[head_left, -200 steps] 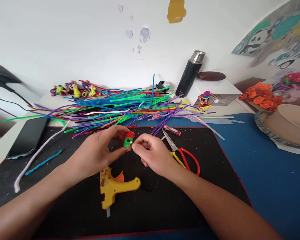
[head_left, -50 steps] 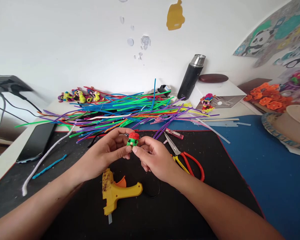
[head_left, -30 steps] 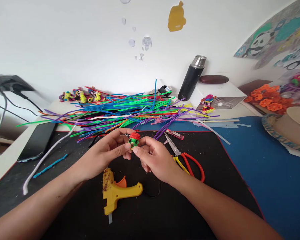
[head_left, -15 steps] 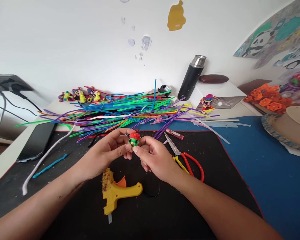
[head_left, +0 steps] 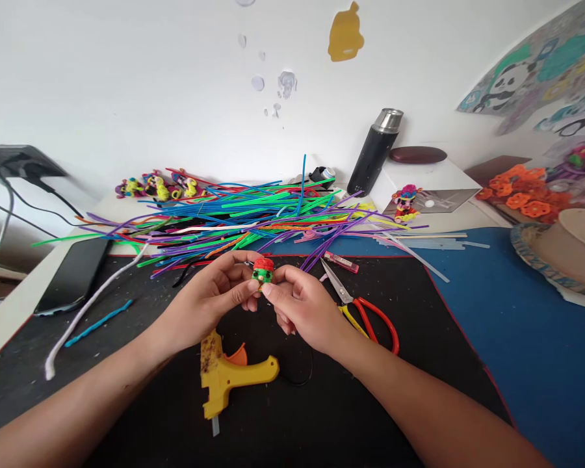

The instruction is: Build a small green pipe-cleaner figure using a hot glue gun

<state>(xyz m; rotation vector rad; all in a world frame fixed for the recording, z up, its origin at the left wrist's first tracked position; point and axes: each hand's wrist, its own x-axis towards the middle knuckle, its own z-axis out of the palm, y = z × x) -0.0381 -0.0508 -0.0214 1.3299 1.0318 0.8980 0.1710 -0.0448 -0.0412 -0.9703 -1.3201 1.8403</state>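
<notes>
A small pipe-cleaner figure point(head_left: 262, 271), green with a red top, is pinched between the fingertips of both hands above the black mat point(head_left: 409, 312). My left hand point(head_left: 209, 300) grips it from the left, fingers curled. My right hand point(head_left: 299, 305) grips it from the right with thumb and forefinger. A yellow glue gun point(head_left: 227, 376) lies on the mat just below the hands. Red-handled scissors point(head_left: 365, 311) lie to the right of my right hand.
A big heap of coloured pipe cleaners point(head_left: 244, 218) lies behind the hands. A phone point(head_left: 73, 276) and a white pipe cleaner point(head_left: 90, 302) are at the left. A black flask point(head_left: 375, 153), finished figures point(head_left: 156, 187) and a hat point(head_left: 565, 250) stand around the edges.
The hands have stayed almost still with the figure between them. The figure has turned slightly in the fingertips since the earliest frame.
</notes>
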